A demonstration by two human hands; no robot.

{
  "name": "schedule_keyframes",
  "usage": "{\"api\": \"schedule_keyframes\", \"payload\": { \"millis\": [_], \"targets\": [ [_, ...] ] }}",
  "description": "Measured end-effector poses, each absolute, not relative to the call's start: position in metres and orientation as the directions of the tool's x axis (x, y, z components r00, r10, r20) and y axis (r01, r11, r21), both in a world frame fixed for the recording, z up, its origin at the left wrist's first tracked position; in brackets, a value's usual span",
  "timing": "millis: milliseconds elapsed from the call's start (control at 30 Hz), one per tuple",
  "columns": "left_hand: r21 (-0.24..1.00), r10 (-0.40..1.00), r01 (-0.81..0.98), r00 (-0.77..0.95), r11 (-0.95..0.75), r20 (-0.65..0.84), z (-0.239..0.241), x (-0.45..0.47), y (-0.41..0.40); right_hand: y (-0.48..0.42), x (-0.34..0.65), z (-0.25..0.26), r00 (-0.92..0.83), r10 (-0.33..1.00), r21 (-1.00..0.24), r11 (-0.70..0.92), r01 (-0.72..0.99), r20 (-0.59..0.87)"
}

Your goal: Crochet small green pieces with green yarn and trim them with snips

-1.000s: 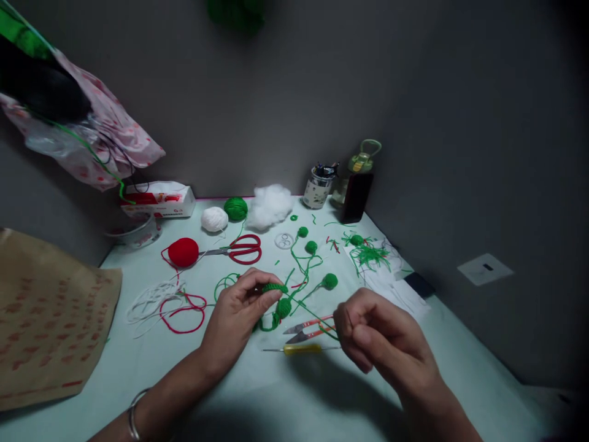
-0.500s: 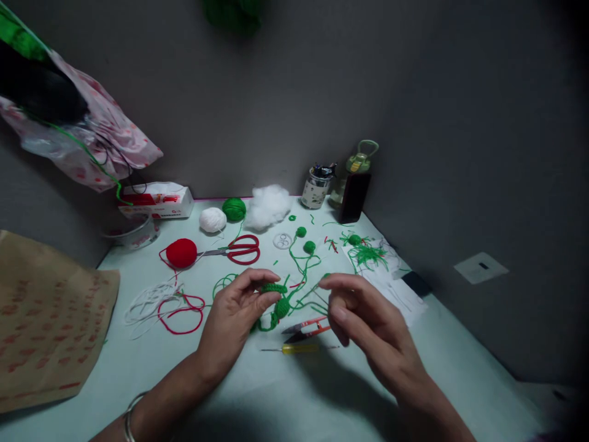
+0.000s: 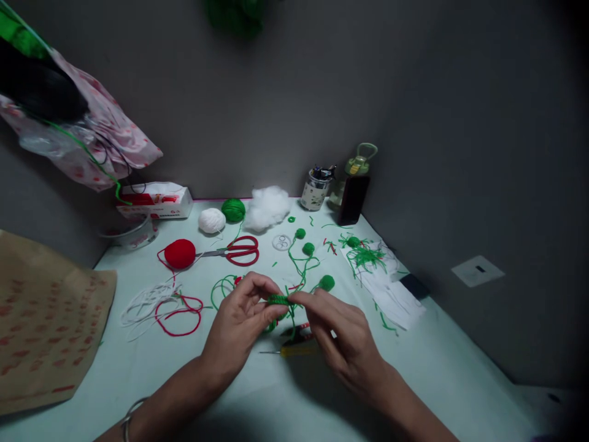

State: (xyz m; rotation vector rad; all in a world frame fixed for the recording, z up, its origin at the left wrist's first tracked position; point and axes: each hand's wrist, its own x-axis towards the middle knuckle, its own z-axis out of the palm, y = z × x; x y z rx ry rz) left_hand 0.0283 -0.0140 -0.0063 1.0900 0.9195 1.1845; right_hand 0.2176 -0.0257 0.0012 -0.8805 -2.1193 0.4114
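Observation:
My left hand [image 3: 237, 328] pinches a small green crocheted piece [image 3: 277, 300] between thumb and fingers, with green yarn ends hanging below it. My right hand [image 3: 343, 334] is closed, its fingertips meeting the right end of that piece. The thin needle seen in its fingers a moment ago is now hidden. Beneath the right hand lie orange-handled thread snips [image 3: 301, 330] and a yellow-handled tool [image 3: 294, 352] with a thin metal shaft, both partly covered. A green crocheted ball [image 3: 326, 282] rests just beyond my right fingers.
Red-handled scissors [image 3: 243, 250] lie beside a red yarn ball [image 3: 180, 253]. White yarn [image 3: 211, 220], green yarn [image 3: 233, 210] and white stuffing [image 3: 267, 209] sit at the back. Green scraps [image 3: 368, 256] cover paper [image 3: 396, 301] at right; a phone [image 3: 353, 199] stands before a bottle [image 3: 359, 164].
My right hand has moved left and slightly down, from apart to touching the green crocheted piece. My left hand keeps its hold. The green ball at the right has come into fuller view.

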Motion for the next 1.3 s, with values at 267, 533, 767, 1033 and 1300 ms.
{"api": "schedule_keyframes", "payload": {
  "millis": [267,533,767,1033,1300],
  "targets": [
    [0.968,0.974,-0.244,0.226,0.048,0.009,-0.008,0.029,-0.016,-0.026,0.213,0.005,-0.302,0.823,-0.709,0.568,0.417,0.481],
    [0.968,0.965,-0.238,0.260,0.080,-0.016,-0.008,0.030,-0.017,-0.024,0.211,-0.002,-0.362,0.685,-0.506,0.719,0.477,0.632],
    [0.972,0.964,-0.222,0.266,0.076,-0.015,-0.009,0.028,-0.016,-0.023,0.214,-0.003,-0.415,0.661,-0.461,0.742,0.487,0.625],
    [0.990,0.957,-0.137,0.291,0.027,0.014,-0.009,0.031,-0.019,-0.024,0.213,0.007,-0.313,0.848,-0.753,0.526,0.394,0.429],
    [0.979,0.937,-0.029,0.283,-0.203,0.203,-0.016,0.030,-0.024,-0.023,0.211,0.010,-0.229,0.958,-0.915,0.243,0.323,0.173]
  ]
}}
